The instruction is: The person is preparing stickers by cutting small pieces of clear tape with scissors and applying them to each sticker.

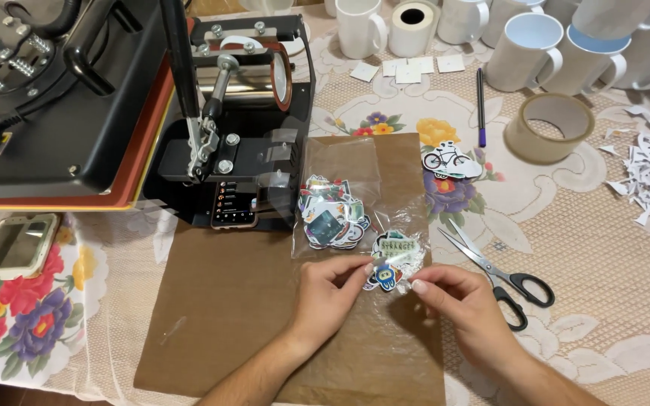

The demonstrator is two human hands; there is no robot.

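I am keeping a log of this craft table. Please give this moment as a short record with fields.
left hand: left hand pinches small colourful paper stickers
right hand: right hand pinches the same stickers
under hands: clear plastic bag of stickers on brown sheet
right side: black-handled scissors
far edge: white ceramic mugs, tape roll
left: black mug press
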